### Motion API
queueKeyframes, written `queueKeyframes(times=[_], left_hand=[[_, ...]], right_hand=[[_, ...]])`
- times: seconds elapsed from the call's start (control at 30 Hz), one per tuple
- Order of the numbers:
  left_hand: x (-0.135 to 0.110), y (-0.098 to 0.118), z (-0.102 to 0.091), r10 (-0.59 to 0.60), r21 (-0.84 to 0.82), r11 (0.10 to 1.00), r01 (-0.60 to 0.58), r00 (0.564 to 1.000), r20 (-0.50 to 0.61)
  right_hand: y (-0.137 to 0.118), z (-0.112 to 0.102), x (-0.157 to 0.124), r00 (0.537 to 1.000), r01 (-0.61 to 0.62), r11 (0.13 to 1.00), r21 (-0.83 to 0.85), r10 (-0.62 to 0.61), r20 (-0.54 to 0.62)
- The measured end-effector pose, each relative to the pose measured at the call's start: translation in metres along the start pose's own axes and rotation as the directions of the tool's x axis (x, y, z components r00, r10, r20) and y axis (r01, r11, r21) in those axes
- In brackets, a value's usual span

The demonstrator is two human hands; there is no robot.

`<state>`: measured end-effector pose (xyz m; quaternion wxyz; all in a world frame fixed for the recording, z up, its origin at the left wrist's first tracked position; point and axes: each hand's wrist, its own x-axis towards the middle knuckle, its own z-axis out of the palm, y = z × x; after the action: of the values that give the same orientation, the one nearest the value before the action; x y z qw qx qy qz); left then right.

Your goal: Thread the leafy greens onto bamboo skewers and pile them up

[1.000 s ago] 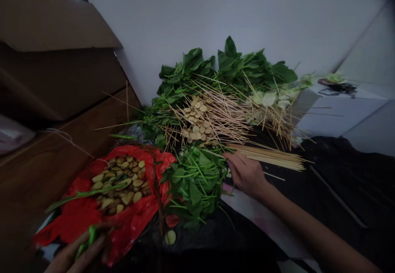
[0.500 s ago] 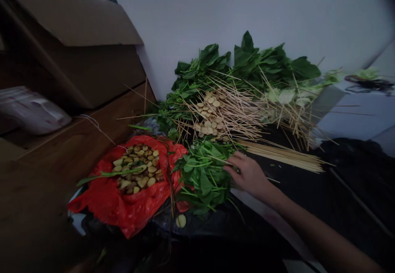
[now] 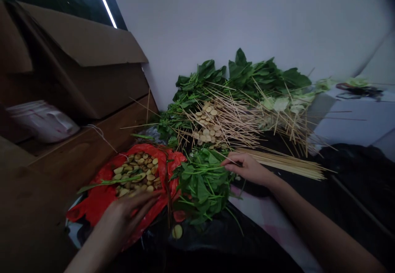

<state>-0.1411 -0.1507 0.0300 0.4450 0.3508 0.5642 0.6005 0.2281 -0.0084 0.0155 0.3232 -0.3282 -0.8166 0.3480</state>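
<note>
My left hand (image 3: 128,213) hangs over the red plastic bag (image 3: 92,211), fingers apart above the tan sliced pieces (image 3: 135,174) inside it. My right hand (image 3: 247,168) pinches a thin bamboo skewer (image 3: 230,161) at the edge of a heap of spinach-like greens (image 3: 202,186). A tied bundle of bamboo skewers (image 3: 284,164) lies just beyond those fingers. Behind are skewered round pale slices (image 3: 206,125), skewered pale leaves (image 3: 280,106) and more leafy bunches (image 3: 253,75). One loose slice (image 3: 177,231) rests below the greens.
A cardboard box (image 3: 86,84) and a wooden board (image 3: 92,141) stand at the left, with a white plastic bag (image 3: 43,121) between them. A white wall (image 3: 247,18) rises behind. Black plastic (image 3: 354,170) and a pink checked cloth (image 3: 271,219) cover the surface at the right.
My left hand has risen from the bottom edge to above the red bag, and the green stem no longer shows in it. My right hand has barely moved.
</note>
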Motion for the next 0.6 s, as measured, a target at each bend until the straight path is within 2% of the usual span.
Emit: queueKeyframes(times=[0.03,0.07,0.1,0.13,0.17,0.23,0.27,0.3,0.33,0.4,0.53,0.6], left_hand=[[0.015,0.008,0.036,0.044,0.058,0.997,-0.050,0.995,0.089],[0.027,0.013,0.072,0.142,0.237,0.950,-0.203,0.957,0.252],[0.037,0.015,0.106,0.236,0.341,0.857,-0.386,0.883,0.406],[0.045,0.015,0.135,0.300,0.367,0.761,-0.535,0.792,0.532],[0.051,0.013,0.159,0.334,0.357,0.686,-0.634,0.710,0.620],[0.058,0.003,0.189,0.290,0.312,0.616,-0.723,0.576,0.764],[0.060,-0.003,0.196,0.242,0.301,0.617,-0.727,0.539,0.807],[0.062,-0.008,0.200,0.192,0.300,0.632,-0.714,0.520,0.832],[0.063,-0.013,0.202,0.149,0.307,0.658,-0.688,0.518,0.842],[0.066,-0.020,0.201,0.096,0.319,0.730,-0.605,0.552,0.828],[0.072,-0.026,0.198,0.063,0.244,0.904,-0.351,0.673,0.737],[0.074,-0.026,0.198,0.053,0.155,0.964,-0.215,0.729,0.682]], right_hand=[[-0.001,0.000,-0.002,1.000,0.004,1.000,0.006,-0.004,0.003],[-0.002,0.000,-0.004,1.000,0.008,1.000,0.009,-0.008,0.001],[-0.003,0.000,-0.006,1.000,0.013,1.000,0.009,-0.013,-0.005],[-0.005,0.001,-0.008,1.000,0.020,1.000,0.004,-0.020,-0.016],[-0.005,0.001,-0.010,0.999,0.026,1.000,-0.004,-0.026,-0.032],[-0.006,0.003,-0.011,0.996,0.037,0.999,-0.029,-0.039,-0.080],[-0.007,0.004,-0.011,0.993,0.039,0.998,-0.041,-0.043,-0.109],[-0.006,0.005,-0.011,0.989,0.038,0.998,-0.051,-0.045,-0.138],[-0.006,0.006,-0.011,0.986,0.031,0.998,-0.056,-0.040,-0.164],[-0.005,0.008,-0.011,0.978,-0.005,0.999,-0.041,-0.004,-0.209],[-0.003,0.010,-0.012,0.957,-0.084,0.996,0.022,0.087,-0.278],[-0.001,0.011,-0.014,0.943,-0.098,0.994,-0.039,0.080,-0.322]])
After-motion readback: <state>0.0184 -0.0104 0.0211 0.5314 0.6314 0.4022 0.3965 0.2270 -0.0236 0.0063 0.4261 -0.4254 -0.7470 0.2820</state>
